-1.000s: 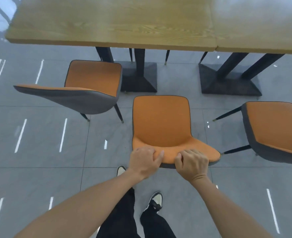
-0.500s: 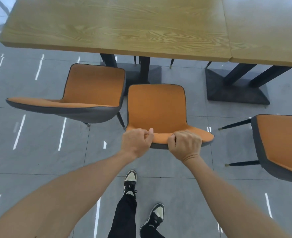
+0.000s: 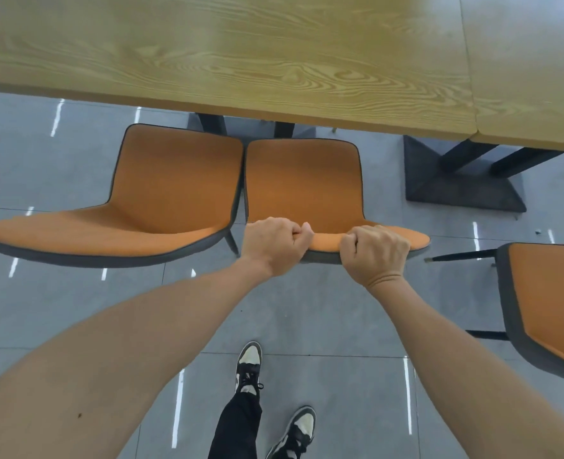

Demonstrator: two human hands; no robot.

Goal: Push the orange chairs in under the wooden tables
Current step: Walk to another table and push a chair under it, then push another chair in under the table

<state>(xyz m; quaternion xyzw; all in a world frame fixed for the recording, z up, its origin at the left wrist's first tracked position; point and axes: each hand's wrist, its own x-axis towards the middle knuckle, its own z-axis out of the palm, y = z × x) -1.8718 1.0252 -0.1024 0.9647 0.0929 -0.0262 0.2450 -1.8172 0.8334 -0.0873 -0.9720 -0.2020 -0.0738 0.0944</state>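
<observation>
A grey tiled floor (image 3: 75, 167) runs under two wooden tables (image 3: 241, 54) set edge to edge at the far side. The middle orange chair (image 3: 302, 183) stands just short of the table edge, its seat side by side with the left chair (image 3: 161, 193). The left hand (image 3: 272, 245) and right hand (image 3: 375, 255) both curl over the top of its backrest, gripping it. A third orange chair (image 3: 552, 303) stands well apart at right, turned sideways.

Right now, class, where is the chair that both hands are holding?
In the head view the held chair sits centre, just short of the wooden table edge, close beside the left chair, gripped by the left hand and right hand.
</observation>
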